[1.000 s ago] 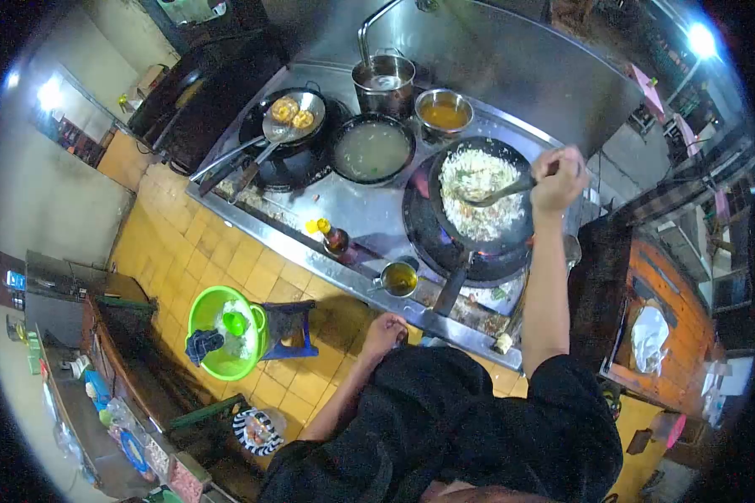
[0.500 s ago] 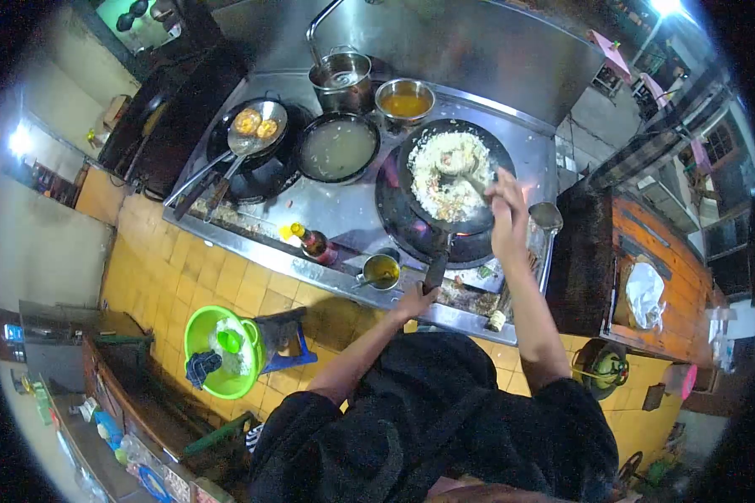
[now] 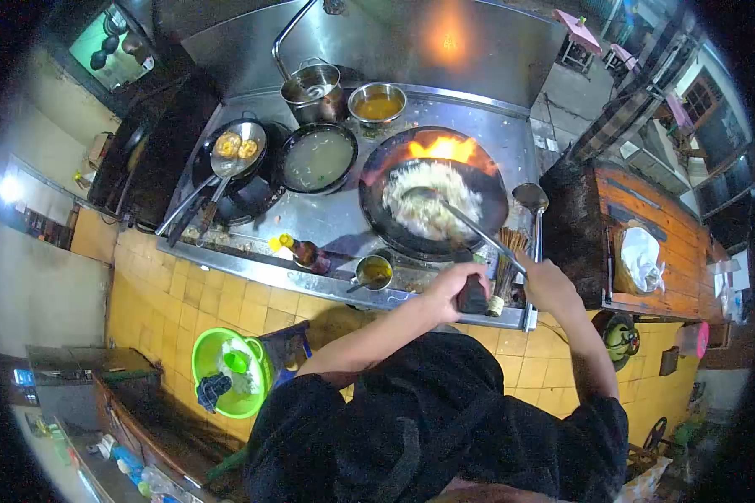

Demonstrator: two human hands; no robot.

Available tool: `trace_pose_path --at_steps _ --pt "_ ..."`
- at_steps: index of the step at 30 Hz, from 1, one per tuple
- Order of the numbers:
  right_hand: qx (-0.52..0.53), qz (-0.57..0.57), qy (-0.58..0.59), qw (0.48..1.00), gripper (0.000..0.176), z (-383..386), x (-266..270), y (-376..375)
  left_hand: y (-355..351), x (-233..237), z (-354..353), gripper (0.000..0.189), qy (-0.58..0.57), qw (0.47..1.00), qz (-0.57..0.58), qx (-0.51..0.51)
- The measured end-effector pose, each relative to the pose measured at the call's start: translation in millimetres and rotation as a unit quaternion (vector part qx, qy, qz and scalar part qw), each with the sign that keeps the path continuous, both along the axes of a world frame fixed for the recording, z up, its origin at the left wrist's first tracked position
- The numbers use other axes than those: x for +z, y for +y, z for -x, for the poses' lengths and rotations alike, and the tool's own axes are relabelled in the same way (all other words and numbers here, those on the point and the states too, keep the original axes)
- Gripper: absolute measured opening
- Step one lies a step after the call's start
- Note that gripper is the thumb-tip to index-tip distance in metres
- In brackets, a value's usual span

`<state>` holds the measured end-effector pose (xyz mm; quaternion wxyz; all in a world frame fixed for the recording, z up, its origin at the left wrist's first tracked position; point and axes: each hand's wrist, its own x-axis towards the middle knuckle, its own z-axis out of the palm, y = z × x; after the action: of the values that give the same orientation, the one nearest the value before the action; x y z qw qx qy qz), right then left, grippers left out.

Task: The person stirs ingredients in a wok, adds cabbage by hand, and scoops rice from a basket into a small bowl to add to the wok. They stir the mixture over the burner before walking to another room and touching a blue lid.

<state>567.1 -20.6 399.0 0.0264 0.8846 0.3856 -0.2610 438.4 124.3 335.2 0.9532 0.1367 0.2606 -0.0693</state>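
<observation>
A black wok (image 3: 377, 220) full of white rice (image 3: 428, 201) is on the right burner of a steel stove, with orange flames (image 3: 445, 149) flaring at its far rim. My left hand (image 3: 455, 285) grips the wok's dark handle (image 3: 473, 295) at the stove's front edge. My right hand (image 3: 547, 281) holds the end of a long metal ladle (image 3: 466, 220), whose bowl lies in the rice.
On the stove: a pan of pale broth (image 3: 317, 159), a steel pot (image 3: 312, 88), a bowl of orange sauce (image 3: 377, 104), a skimmer with fried pieces (image 3: 236, 147), a sauce bottle (image 3: 300, 250), a small cup (image 3: 372, 271). A second ladle (image 3: 532, 201) lies right. A green basin (image 3: 226, 369) stands on the tiled floor.
My left hand rose from the stove front and took the wok handle. My right hand pulled back toward me with the ladle. Flames flared up behind the wok.
</observation>
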Motion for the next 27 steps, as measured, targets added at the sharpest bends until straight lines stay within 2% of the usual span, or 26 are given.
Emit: trace_pose_path --at_steps 1,3,4,5,7,8,9,11,14,15,16,17,18,19,21,23,25,26,27 --pt "0.025 -0.023 -0.003 0.999 0.062 1 1 -9 2 12 4 0.012 0.014 0.997 0.063 -0.033" --pt "0.052 -0.038 0.001 0.998 0.061 9 6 -20 29 -30 -1 0.017 0.041 0.996 0.059 -0.053" --pt "0.07 -0.061 -0.003 0.996 0.059 11 12 -22 44 -54 5 0.021 -0.005 0.995 -0.081 -0.063" --pt "0.087 -0.084 -0.009 0.993 0.058 14 16 -23 49 -91 11 0.02 0.027 0.995 -0.087 -0.046" --pt "0.059 -0.037 -0.018 0.997 0.057 23 9 -19 25 -41 27 0.016 0.14 0.976 -0.154 -0.059" --pt "0.043 -0.048 -0.038 0.997 0.058 28 8 -15 -1 -88 28 0.012 0.174 0.963 -0.204 -0.017" --pt "0.028 -0.055 -0.054 0.997 0.058 33 5 -15 -17 -59 43 0.009 0.082 0.988 -0.129 -0.037" --pt "0.028 -0.034 -0.066 0.997 0.058 33 -6 -13 -35 -11 56 0.009 0.089 0.983 -0.124 -0.107" --pt "0.047 -0.036 -0.042 0.997 0.056 41 0 -17 9 -42 34 0.015 0.125 0.979 -0.118 -0.11" --pt "0.044 -0.035 -0.037 0.998 0.056 41 -7 -18 30 -62 27 0.017 0.119 0.972 -0.178 -0.1" --pt "0.055 -0.042 -0.06 0.996 0.051 41 -18 -19 39 -90 23 0.017 0.106 0.973 -0.2 -0.056" --pt "0.065 -0.047 -0.083 0.993 0.046 42 -26 -20 30 -92 25 0.017 0.116 0.972 -0.202 -0.032" --pt "0.026 -0.02 -0.076 0.997 0.046 45 -28 -11 22 -95 28 0.017 0.127 0.971 -0.205 -0.007" --pt "0.025 -0.021 -0.079 0.996 0.046 44 -32 -10 1 -66 34 0.018 0.155 0.969 -0.194 0.002" --pt "0.01 -0.016 -0.11 0.994 0.047 44 -40 -8 -17 -19 57 0.017 0.097 0.97 -0.192 -0.113" --pt "0.019 -0.013 -0.112 0.993 0.048 41 -39 -5 -15 -16 58 0.018 0.131 0.968 -0.17 -0.131" --pt "0.034 0.005 -0.103 0.994 0.051 53 -44 -13 23 -40 38 0.02 0.115 0.974 -0.173 -0.091" --pt "0.029 0.057 -0.086 0.994 0.053 51 -48 -9 45 -74 29 0.02 0.074 0.973 -0.205 -0.075" --pt "0.027 0.056 -0.084 0.995 0.053 46 -53 -5 55 -100 25 0.021 0.08 0.98 -0.183 -0.022"
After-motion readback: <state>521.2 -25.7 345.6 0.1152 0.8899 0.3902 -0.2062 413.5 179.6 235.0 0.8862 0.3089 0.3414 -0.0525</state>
